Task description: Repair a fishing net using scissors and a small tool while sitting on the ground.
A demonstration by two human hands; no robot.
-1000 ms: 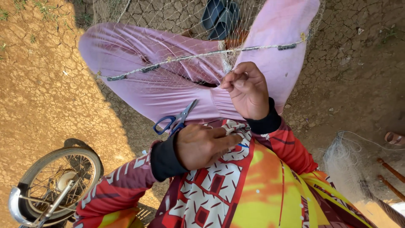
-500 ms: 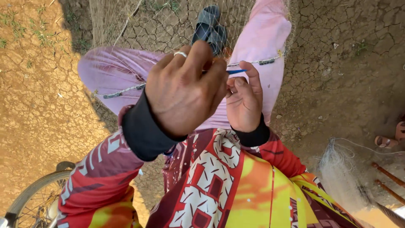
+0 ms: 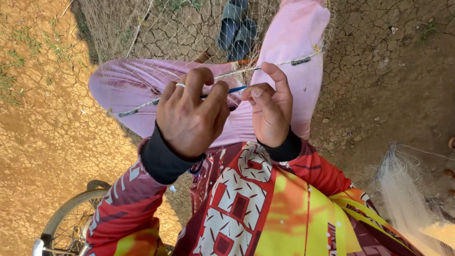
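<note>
Blue netting needle pinched between left hand and right hand, over fishing net.

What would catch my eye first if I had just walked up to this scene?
Two hands meet mid-frame: the left hand pinches a thin blue tool, and the right hand grips the net's weighted cord. Beneath them, pink trousers spread over cracked dirt, with a bicycle wheel at lower left.
</note>
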